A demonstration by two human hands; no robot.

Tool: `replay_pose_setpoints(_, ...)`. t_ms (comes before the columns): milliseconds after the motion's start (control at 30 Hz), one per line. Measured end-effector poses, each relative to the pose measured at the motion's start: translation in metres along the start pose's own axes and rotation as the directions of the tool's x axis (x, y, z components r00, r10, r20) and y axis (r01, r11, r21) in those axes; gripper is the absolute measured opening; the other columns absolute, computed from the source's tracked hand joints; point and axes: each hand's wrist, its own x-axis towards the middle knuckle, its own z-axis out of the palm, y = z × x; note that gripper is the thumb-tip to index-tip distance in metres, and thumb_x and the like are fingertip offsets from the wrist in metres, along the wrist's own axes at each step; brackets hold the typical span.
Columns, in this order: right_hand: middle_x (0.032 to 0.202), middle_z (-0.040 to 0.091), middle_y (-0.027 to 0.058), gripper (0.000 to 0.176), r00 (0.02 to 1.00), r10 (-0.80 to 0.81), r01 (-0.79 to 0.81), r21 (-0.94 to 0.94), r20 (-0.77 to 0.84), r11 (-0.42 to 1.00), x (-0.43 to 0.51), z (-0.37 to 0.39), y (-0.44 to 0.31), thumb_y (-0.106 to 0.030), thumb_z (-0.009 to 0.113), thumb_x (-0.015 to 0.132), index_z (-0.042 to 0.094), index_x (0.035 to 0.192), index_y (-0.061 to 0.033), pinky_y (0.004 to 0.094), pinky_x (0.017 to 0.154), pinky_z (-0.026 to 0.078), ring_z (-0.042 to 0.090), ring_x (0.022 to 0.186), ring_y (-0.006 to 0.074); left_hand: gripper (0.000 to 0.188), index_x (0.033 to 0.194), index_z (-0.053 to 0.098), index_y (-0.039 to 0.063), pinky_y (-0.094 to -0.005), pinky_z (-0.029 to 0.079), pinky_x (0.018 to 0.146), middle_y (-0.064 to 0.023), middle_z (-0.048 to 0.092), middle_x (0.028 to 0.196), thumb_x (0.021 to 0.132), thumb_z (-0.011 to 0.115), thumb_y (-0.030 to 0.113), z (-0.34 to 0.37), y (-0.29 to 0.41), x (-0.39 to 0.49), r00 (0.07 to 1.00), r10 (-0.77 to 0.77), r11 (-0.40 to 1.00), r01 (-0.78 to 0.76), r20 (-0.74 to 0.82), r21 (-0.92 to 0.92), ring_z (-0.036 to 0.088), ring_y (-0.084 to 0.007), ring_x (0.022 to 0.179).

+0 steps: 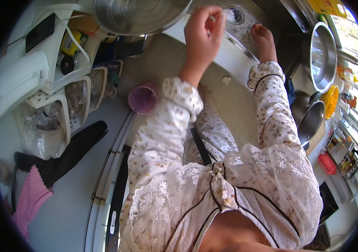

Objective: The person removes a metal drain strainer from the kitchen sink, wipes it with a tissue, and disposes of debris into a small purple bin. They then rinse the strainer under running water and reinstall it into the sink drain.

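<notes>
Over the sink, my left hand is curled with thumb and fingers drawn together. A small whitish translucent thing shows at its fingertips, too blurred to name, beside the metal drain. My right hand is lower right of the drain, inside the sink, its fingers bent; their tips look wet or soiled, and whether they hold anything is unclear. Dark bits of debris are scattered on the sink bottom around the drain.
A large steel basin stands left of the sink. To the right are a steel bowl, a dark pot and a yellow colander. A purple bin and a pale scrap are on the floor.
</notes>
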Motion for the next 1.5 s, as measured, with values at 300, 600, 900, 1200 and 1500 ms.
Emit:
replay_pose_setpoints(300,0.085,0.058,0.0082,0.006,0.971,-0.169,0.206,-0.231,0.17,0.951,-0.103,0.12,-0.013,0.002,0.051,0.086,0.057,0.088,0.0009,0.0316,0.077,0.046,0.055,0.081,0.0189,0.01,0.101,0.059,0.001,-0.02,0.044,0.053,0.0,0.059,0.077,0.094,0.061,0.007,-0.14,0.024,-0.202,0.777,-0.618,0.771,0.569,-0.122,-0.285,0.054,-0.0043,0.06)
replay_pose_setpoints(600,0.081,0.047,0.0038,0.019,0.511,0.503,-0.514,-0.221,0.697,0.829,-0.273,0.262,0.162,-0.014,0.046,0.097,0.053,0.082,-0.0037,0.0272,0.067,0.042,0.047,0.074,0.0149,0.014,0.105,0.057,-0.001,-0.0217,0.043,0.056,-0.004,0.061,0.083,0.093,0.06,0.005,-0.204,0.081,-0.328,0.412,-0.801,0.587,0.681,-0.435,-0.437,0.054,-0.0078,0.064)
replay_pose_setpoints(900,0.111,0.061,0.0103,0.026,0.645,0.631,0.087,-0.862,0.431,0.5,-0.27,0.105,0.606,-0.022,0.05,0.101,0.059,0.11,0.0,0.0334,0.092,0.046,0.057,0.104,0.0221,0.014,0.105,0.056,0.0,-0.0243,0.045,0.062,-0.005,0.059,0.085,0.091,0.059,0.001,-0.214,0.08,-0.403,0.027,-0.679,0.563,0.66,-0.734,-0.497,0.055,-0.011,0.068)
replay_pose_setpoints(1200,0.111,0.065,0.013,0.026,0.539,0.791,-0.273,-0.828,0.29,0.49,-0.289,0.109,0.546,-0.015,0.059,0.097,0.061,0.115,0.0025,0.029,0.097,0.046,0.059,0.11,0.022,0.009,0.099,0.057,-0.001,-0.0239,0.044,0.06,-0.0029,0.057,0.075,0.091,0.059,0.002,-0.207,0.062,-0.404,0.13,-0.741,0.519,0.733,-0.658,-0.44,0.054,-0.0097,0.065)
replay_pose_setpoints(1500,0.089,0.058,-0.0002,0.009,0.553,0.708,-0.378,-0.625,0.439,0.683,-0.28,0.196,0.172,-0.006,0.065,0.09,0.057,0.092,-0.0058,0.0234,0.079,0.047,0.055,0.086,0.0082,0.017,0.106,0.057,0.002,-0.0161,0.042,0.061,-0.0001,0.061,0.08,0.091,0.064,0.006,-0.171,0.077,-0.266,0.586,-0.704,0.698,0.673,-0.4,-0.242,0.055,-0.0039,0.069)
